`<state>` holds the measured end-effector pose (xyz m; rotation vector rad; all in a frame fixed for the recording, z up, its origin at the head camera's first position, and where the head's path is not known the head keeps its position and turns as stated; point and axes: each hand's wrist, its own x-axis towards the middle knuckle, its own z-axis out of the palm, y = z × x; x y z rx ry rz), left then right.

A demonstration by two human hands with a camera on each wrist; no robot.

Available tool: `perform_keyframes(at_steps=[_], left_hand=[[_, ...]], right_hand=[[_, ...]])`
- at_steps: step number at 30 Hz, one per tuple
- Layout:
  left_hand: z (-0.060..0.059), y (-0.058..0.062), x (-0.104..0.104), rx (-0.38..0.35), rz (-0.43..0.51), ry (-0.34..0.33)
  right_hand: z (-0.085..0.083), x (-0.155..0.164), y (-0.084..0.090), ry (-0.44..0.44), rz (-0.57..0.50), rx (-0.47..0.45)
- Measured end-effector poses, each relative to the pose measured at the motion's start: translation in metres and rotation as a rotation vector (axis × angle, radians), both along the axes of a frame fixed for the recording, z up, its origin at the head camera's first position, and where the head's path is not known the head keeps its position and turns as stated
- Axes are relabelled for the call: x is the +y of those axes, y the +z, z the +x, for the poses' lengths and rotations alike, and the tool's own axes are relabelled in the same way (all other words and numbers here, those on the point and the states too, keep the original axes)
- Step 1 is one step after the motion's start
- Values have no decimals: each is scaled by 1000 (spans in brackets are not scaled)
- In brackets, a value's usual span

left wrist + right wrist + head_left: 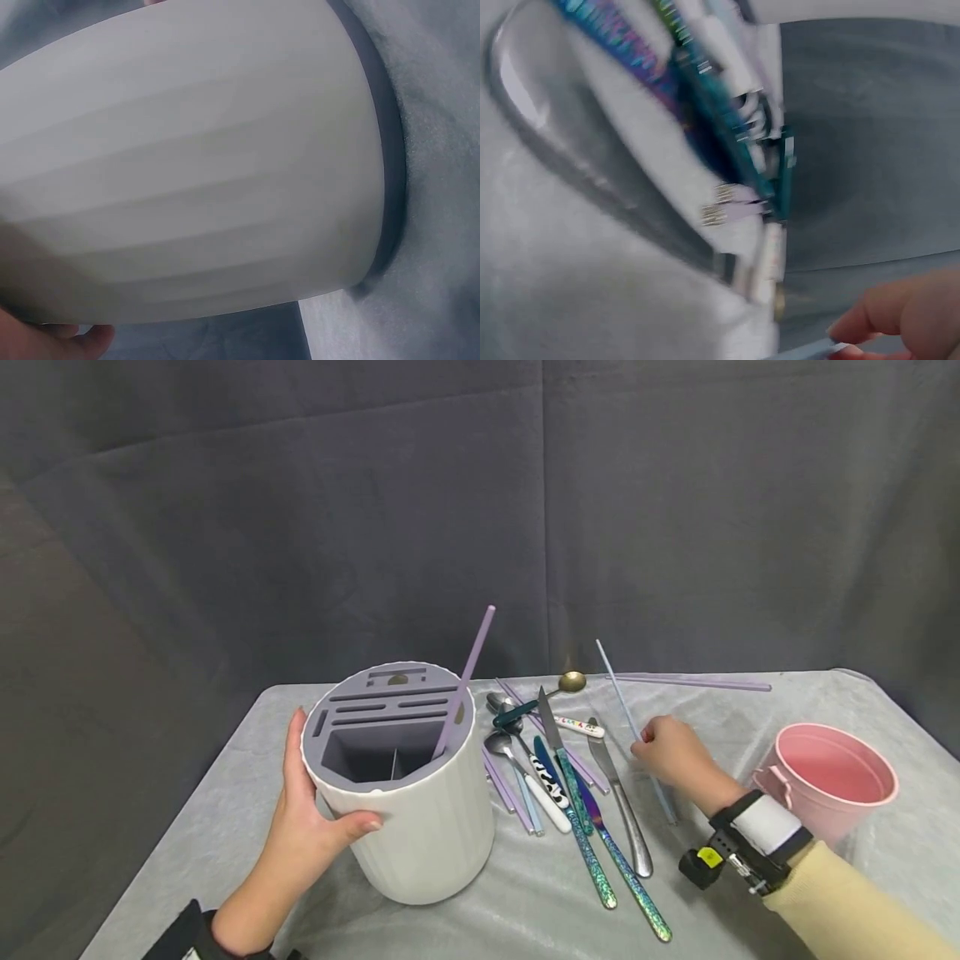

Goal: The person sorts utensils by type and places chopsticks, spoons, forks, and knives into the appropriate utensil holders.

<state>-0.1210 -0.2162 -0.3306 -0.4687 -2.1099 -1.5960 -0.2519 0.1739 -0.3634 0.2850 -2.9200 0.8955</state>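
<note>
My left hand holds the side of a white ribbed utensil holder, thumb across its front and fingers along its left. The holder's grey lid has slots and a divided opening, where one purple chopstick leans. In the left wrist view the holder's wall fills most of the picture. My right hand pinches a light blue chopstick, tilted over the table right of the cutlery. The right wrist view is blurred; the blue chopstick shows at the fingertips.
Between the hands lies a loose pile of knives, spoons and chopsticks. More purple chopsticks lie along the back edge. A pink bucket stands at the right, beside my right wrist. A grey cloth covers the table.
</note>
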Motion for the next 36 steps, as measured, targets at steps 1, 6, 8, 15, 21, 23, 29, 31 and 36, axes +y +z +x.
perform_keyframes(at_steps=[1, 6, 8, 15, 21, 23, 29, 31, 36], left_hand=[[0, 0, 0, 2, 1, -3], [1, 1, 0, 2, -5, -3], [1, 1, 0, -3, -7, -1], [2, 1, -1, -14, -12, 5], [2, 1, 0, -11, -9, 1], [2, 2, 0, -7, -10, 6], [2, 1, 0, 5, 3, 3], [2, 0, 0, -1, 8, -4], [2, 0, 1, -9, 4, -4]], right_hand=[[2, 1, 4, 2, -7, 23], [13, 2, 23, 8, -57, 88], [17, 1, 30, 14, -100, 102], [36, -15, 57, 113, -455, 65], [58, -38, 90, 231, -781, 81], [63, -48, 100, 300, -870, 102], [76, -73, 120, 435, -1056, 188], [79, -79, 126, 451, -1091, 229], [85, -97, 134, 506, -1156, 259]])
